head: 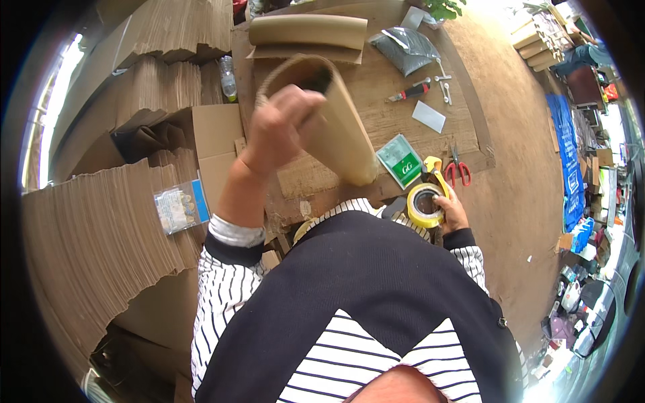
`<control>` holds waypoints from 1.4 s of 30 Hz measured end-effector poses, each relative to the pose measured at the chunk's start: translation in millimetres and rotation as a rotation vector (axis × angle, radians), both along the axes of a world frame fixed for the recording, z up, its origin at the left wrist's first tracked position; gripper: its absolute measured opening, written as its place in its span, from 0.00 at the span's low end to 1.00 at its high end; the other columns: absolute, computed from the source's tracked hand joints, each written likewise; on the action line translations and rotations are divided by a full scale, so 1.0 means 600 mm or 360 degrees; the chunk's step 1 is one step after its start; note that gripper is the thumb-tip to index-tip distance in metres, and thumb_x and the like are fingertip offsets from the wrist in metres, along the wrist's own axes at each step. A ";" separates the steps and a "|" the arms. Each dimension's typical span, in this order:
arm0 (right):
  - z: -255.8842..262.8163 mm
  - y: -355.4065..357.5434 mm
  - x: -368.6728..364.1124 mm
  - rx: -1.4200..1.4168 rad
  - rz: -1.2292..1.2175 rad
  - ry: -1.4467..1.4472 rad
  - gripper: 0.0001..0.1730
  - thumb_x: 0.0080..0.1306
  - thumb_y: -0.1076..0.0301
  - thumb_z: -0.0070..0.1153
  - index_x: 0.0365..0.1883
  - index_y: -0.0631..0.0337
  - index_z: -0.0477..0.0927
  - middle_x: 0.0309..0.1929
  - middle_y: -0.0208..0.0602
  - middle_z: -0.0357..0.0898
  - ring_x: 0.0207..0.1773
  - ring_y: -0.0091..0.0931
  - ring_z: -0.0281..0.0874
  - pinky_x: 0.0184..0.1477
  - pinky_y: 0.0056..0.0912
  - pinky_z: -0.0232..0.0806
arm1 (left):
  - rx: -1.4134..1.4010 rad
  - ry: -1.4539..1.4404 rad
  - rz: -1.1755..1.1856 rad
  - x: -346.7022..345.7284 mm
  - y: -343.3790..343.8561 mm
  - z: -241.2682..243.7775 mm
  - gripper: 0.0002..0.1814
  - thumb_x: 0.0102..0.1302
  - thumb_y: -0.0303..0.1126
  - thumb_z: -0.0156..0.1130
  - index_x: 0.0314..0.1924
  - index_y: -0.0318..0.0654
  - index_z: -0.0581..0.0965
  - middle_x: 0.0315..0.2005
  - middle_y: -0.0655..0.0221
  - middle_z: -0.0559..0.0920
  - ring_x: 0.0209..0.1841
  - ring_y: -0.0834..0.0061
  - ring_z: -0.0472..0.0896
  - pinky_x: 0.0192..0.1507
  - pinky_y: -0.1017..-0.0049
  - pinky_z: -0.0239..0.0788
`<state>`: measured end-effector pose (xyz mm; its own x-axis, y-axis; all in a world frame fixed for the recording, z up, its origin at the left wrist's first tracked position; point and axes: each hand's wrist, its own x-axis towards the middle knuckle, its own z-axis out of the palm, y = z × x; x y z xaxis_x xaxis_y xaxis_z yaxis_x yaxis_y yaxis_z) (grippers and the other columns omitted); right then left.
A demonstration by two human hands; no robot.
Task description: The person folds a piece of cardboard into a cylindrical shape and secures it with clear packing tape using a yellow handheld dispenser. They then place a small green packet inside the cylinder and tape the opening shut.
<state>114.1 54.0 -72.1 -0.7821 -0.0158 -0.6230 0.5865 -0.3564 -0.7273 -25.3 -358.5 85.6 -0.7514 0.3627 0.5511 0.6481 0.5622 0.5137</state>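
Observation:
My left hand, blurred, is at the side of an open-mouthed brown cardboard tube; whether its fingers grip the wall cannot be told. In my right hand is a yellow tape dispenser with a roll of tape. Just left of the dispenser lies a green and white packet. Red-handled scissors rest to its right. Farther back are a red and black utility knife, a white card and a grey plastic bag.
A rolled brown sheet lies at the table's back. Tall stacks of flat cardboard stand at the left, with a clear bottle beside them. A person is at the far right, near bundled tubes.

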 end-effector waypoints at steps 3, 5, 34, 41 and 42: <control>-0.016 0.019 0.003 -0.0068 -0.0051 0.0013 0.35 0.62 0.82 0.50 0.71 0.65 0.68 0.55 0.37 0.82 0.52 0.26 0.83 0.55 0.28 0.76 | -0.0178 0.0072 -0.0383 0.047 0.058 0.027 0.12 0.59 0.26 0.66 0.45 0.44 0.82 0.33 0.70 0.82 0.35 0.65 0.83 0.38 0.67 0.75; -0.023 0.034 -0.014 -0.0053 -0.0078 0.0011 0.37 0.62 0.84 0.50 0.72 0.64 0.67 0.55 0.36 0.82 0.53 0.26 0.83 0.56 0.28 0.76 | -0.0299 0.0116 -0.0596 0.080 0.090 0.044 0.12 0.58 0.28 0.67 0.44 0.45 0.83 0.31 0.73 0.81 0.33 0.70 0.81 0.35 0.70 0.72; -0.053 0.122 -0.139 -0.0303 0.0310 0.0223 0.40 0.64 0.85 0.54 0.76 0.64 0.63 0.67 0.39 0.76 0.63 0.26 0.77 0.64 0.27 0.70 | -0.0972 -0.0408 0.0267 0.006 0.180 0.083 0.07 0.57 0.31 0.71 0.35 0.39 0.84 0.32 0.64 0.83 0.38 0.56 0.83 0.40 0.63 0.77; 0.028 0.119 -0.196 -0.0290 0.0491 0.0483 0.42 0.62 0.81 0.56 0.77 0.64 0.61 0.67 0.39 0.75 0.63 0.25 0.76 0.63 0.24 0.69 | -0.0995 -0.0236 0.0507 0.098 0.229 0.107 0.06 0.54 0.25 0.69 0.34 0.39 0.83 0.29 0.65 0.81 0.35 0.60 0.82 0.36 0.65 0.76; 0.041 0.110 -0.202 -0.0331 0.0529 0.0518 0.43 0.62 0.81 0.55 0.78 0.65 0.60 0.69 0.40 0.72 0.66 0.25 0.74 0.65 0.25 0.67 | -0.1009 -0.0205 0.0549 0.115 0.240 0.100 0.06 0.53 0.25 0.67 0.33 0.40 0.82 0.29 0.67 0.79 0.34 0.61 0.81 0.35 0.65 0.76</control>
